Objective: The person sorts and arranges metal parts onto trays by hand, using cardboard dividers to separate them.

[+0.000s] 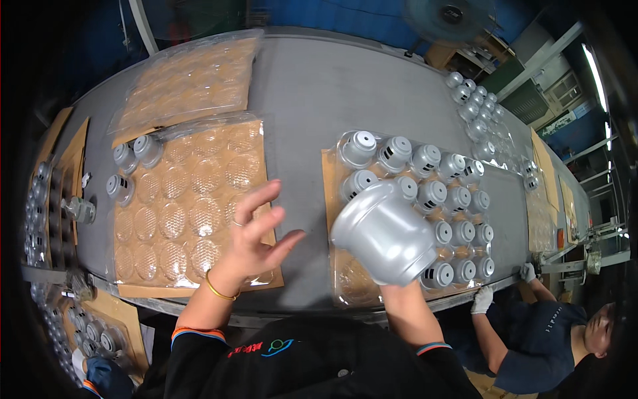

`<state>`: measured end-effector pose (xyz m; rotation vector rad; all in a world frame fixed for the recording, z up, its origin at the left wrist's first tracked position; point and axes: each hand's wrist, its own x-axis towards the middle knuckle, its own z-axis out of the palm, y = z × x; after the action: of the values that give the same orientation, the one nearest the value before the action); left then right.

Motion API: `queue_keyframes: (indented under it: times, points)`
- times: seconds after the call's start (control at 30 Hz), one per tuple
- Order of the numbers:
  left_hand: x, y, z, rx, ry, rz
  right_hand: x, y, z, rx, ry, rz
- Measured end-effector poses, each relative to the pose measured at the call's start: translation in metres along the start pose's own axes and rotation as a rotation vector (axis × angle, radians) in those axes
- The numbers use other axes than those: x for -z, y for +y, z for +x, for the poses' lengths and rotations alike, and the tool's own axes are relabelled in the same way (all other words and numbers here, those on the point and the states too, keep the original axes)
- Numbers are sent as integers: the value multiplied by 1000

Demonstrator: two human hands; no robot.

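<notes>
Closest to view, a silver cup (385,233), shiny and bell-shaped, is held up at a tilt over the left part of the filled tray (352,276). The right hand (399,292) has hold of it from the near side; the cup hides the fingers, so how tightly they close cannot be told. The left hand (256,233) is raised to the left of the filled tray, fingers spread wide with nothing in them; a gold bracelet (221,286) circles its wrist.

Lower down, the filled tray is see-through plastic over brown cardboard, with rows of silver pieces (432,195) standing in it, each with a dark hole in its flat top. Off its near right corner, a co-worker (538,346) in a dark shirt rests white gloves (482,300) at the edge of the grey table (299,86).

Left of the filled tray, a second tray (174,183) with round pockets bears three silver pieces at its far left corner. Farther off, left of and beyond the filled tray, lies a third tray (193,80). Well beyond it to the right, more silver pieces stand clustered.
</notes>
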<state>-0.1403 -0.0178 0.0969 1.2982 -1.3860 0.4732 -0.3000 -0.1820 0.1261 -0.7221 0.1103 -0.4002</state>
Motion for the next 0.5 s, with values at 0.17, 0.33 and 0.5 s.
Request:
queue_keyframes:
  times: [0.17, 0.33, 0.5]
  points:
    - [-4, 3, -10, 244, 39, 20, 16, 2, 8, -220, -167, 691]
    - [-3, 8, -15, 333, 81, 19, 5, 2, 3, -251, 97, 618]
    - [-3, 15, -18, 417, 13, 7, 6, 5, -1, -280, 126, 691]
